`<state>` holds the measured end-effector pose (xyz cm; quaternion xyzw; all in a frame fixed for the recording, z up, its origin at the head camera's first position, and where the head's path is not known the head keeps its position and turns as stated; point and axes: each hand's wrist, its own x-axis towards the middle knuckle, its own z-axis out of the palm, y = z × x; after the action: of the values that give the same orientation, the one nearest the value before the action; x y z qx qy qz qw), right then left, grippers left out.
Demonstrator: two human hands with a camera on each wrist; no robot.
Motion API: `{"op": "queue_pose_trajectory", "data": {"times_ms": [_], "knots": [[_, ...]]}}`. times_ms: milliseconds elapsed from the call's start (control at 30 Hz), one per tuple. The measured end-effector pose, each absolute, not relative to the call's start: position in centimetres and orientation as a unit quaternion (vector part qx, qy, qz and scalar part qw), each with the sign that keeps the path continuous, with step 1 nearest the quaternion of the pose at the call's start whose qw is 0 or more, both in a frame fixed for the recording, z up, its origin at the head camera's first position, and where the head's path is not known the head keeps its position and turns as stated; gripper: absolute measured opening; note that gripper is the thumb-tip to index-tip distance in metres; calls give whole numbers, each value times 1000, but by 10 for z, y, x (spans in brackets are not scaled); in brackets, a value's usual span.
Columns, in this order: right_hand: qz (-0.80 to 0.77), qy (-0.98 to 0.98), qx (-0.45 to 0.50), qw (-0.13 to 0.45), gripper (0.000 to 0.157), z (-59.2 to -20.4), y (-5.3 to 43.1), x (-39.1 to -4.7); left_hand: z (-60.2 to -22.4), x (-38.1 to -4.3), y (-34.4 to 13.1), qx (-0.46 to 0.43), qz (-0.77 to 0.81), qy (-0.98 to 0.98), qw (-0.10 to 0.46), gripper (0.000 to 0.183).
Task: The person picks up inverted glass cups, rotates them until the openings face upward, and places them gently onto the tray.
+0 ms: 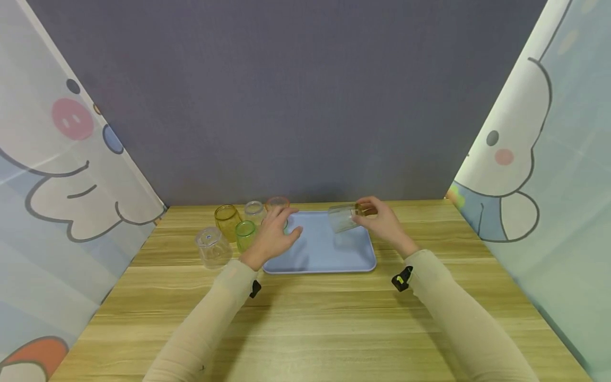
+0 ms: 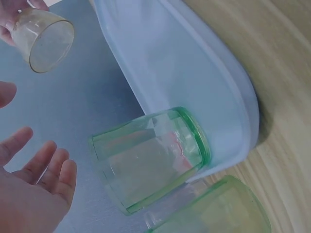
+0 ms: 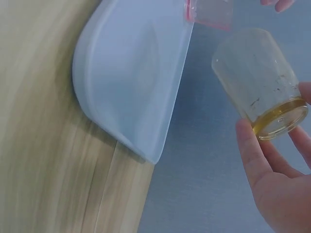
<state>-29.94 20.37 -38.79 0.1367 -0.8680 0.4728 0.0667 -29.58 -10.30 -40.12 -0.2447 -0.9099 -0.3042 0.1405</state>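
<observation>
My right hand (image 1: 384, 223) grips a pale amber drinking glass (image 1: 345, 217) by its thicker base end. The glass is tipped on its side above the tray, its mouth turned left; the right wrist view shows fingertips around the amber base (image 3: 282, 116). My left hand (image 1: 276, 237) hovers over the left end of the tray, fingers spread and holding nothing. Close to it in the left wrist view is a green glass (image 2: 150, 160) at the tray's corner, mostly hidden behind the hand in the head view. A pink-rimmed glass (image 1: 278, 202) stands just behind the left fingers.
A light blue tray (image 1: 329, 254) lies on the wooden table (image 1: 334, 323). Left of it stand a second green glass (image 1: 245, 236), an amber glass (image 1: 227, 222) and clear glasses (image 1: 213, 248). A grey panel (image 1: 305, 106) rises behind the table; printed curtains (image 1: 511, 159) flank it.
</observation>
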Motion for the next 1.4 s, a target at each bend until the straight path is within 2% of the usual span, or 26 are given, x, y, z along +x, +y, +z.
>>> {"op": "queue_pose_trajectory", "data": {"times_ms": [533, 867, 1200, 1400], "knots": [[535, -833, 129, 51, 50, -391, 198, -293, -399, -292, -99, -227, -392, -884, 117, 51], [561, -813, 142, 66, 49, -391, 194, -291, -398, -289, -96, -224, -420, -871, 118, 52], [617, -774, 138, 28, 49, -369, 180, -270, -395, -287, -95, -231, -458, -853, 92, 58], [647, -748, 145, 27, 50, -386, 182, -283, -392, -287, -94, -237, -489, -836, 70, 54]]}}
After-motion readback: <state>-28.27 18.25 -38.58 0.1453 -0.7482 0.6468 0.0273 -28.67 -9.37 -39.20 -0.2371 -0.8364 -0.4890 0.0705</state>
